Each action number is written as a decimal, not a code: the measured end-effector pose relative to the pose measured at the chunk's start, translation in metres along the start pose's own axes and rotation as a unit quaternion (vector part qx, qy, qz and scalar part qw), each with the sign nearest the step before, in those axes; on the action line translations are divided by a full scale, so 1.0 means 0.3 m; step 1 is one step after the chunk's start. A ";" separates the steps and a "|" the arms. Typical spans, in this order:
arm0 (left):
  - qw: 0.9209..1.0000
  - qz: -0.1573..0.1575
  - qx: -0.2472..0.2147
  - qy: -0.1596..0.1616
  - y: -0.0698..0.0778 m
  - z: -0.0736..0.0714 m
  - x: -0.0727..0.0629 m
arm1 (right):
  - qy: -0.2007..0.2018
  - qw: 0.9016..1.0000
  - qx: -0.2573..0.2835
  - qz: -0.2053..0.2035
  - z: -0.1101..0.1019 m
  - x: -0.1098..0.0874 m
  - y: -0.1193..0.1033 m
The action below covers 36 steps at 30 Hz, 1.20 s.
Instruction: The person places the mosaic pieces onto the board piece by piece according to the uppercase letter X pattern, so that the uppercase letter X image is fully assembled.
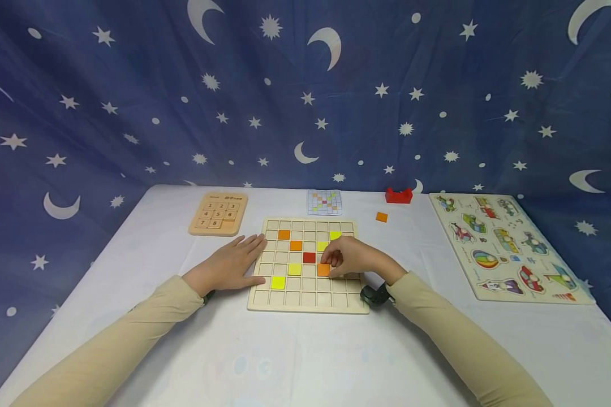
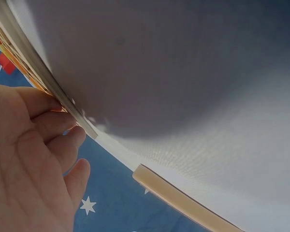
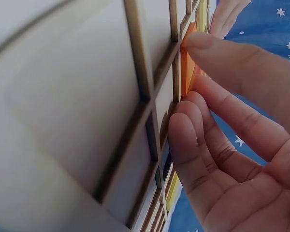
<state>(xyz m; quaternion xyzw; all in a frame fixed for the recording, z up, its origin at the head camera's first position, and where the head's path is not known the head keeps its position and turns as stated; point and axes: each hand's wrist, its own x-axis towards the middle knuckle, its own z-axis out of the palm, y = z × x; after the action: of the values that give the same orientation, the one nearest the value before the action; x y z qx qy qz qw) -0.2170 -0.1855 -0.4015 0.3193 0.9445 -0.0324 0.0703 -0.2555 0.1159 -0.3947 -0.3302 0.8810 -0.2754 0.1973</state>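
Observation:
A wooden grid board (image 1: 305, 309) lies on the white table with colored square tiles in some cells. My right hand (image 1: 351, 257) is over its right half, thumb and index finger pinching an orange tile (image 3: 187, 63) right at a cell, below and right of the red tile (image 1: 309, 258). In the right wrist view this tile stands slightly tilted against the grid ribs. My left hand (image 1: 234, 264) rests on the table with fingers spread, its fingertips at the board's left edge. Two orange tiles (image 1: 296, 246) and several yellow tiles (image 1: 278, 282) sit in other cells.
Behind the board lies a paper pattern card (image 1: 325, 202). A loose orange tile (image 1: 382, 217) and a red holder (image 1: 399, 196) are at the back right. A number puzzle (image 1: 218, 213) lies at left, a picture peg puzzle (image 1: 509, 246) at right. A star-patterned curtain (image 1: 285, 102) hangs behind.

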 end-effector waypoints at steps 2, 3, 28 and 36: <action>1.000 0.001 0.001 0.001 -0.001 0.001 0.000 | -0.001 1.000 0.000 -0.001 -0.001 -0.001 0.000; 1.000 0.001 0.000 0.000 -0.002 0.001 0.000 | -0.002 1.000 0.001 -0.002 -0.002 -0.002 0.001; 1.000 -0.002 -0.010 -0.001 -0.004 0.008 0.000 | 0.169 0.979 0.104 0.045 -0.269 -0.124 0.194; 1.000 -0.001 -0.015 0.003 0.000 0.004 -0.003 | 0.213 0.963 0.137 0.088 -0.313 -0.125 0.292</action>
<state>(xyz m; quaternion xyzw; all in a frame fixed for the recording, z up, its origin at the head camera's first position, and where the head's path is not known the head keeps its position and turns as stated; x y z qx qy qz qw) -0.2161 -0.1862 -0.4024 0.3174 0.9454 -0.0168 0.0721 -0.3202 0.2304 -0.3701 -0.1546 0.8822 -0.4388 0.0723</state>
